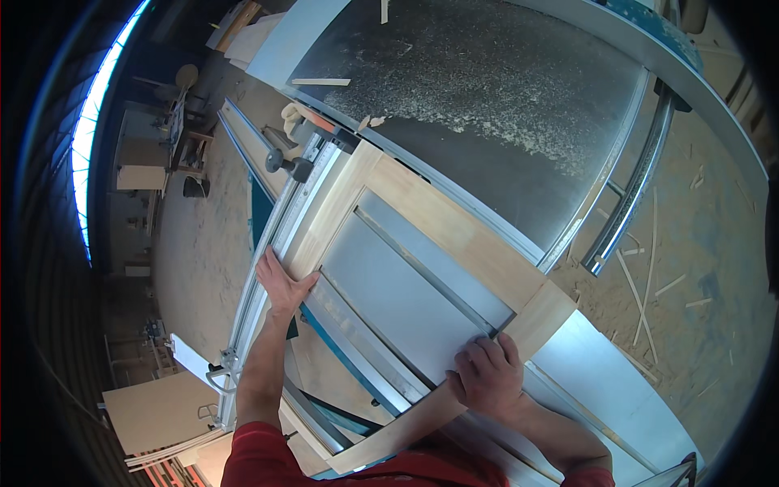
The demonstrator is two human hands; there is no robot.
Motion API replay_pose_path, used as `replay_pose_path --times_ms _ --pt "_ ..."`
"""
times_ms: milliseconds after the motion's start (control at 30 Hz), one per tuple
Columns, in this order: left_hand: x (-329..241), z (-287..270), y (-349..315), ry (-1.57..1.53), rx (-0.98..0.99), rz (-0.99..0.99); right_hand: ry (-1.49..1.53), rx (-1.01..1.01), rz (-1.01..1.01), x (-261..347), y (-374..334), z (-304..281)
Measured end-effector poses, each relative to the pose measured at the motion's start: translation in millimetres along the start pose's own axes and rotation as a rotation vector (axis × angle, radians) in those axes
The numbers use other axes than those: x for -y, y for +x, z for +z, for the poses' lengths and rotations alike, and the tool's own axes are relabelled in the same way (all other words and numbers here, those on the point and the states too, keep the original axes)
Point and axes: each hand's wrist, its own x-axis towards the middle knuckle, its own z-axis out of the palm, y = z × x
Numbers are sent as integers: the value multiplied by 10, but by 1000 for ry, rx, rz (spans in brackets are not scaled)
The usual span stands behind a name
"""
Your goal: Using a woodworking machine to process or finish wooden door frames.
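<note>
A pale wooden frame (462,223), open in the middle, lies flat on the sliding table (398,272) of a panel saw. Its left end runs along the metal fence (253,312). My left hand (284,286) grips that end, thumb on the wood and fingers reaching over the fence side. At the near right part of the frame, my right hand (490,377) is closed around the wood with curled fingers. The underside of its grip is hidden.
Beyond the frame is the dark saw table (471,89), strewn with sawdust and thin offcuts. A black clamp knob (277,160) sits on the fence. A curved metal rail (637,187) juts out at right, above wood strips (641,292) on the floor. Boards (158,406) stand at lower left.
</note>
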Motion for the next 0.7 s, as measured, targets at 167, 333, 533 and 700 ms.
replay_pose_path --times_ms 167,333,533,700 --pt "74 58 60 -16 -13 9 4 8 -13 -14 95 46" --pt "228 85 176 -22 -22 15 24 2 -14 67 246 168" --pt "304 160 387 -67 12 -4 5 -8 -15 128 433 325" --pt "477 280 532 -79 9 -2 -23 -20 -7 212 630 472"
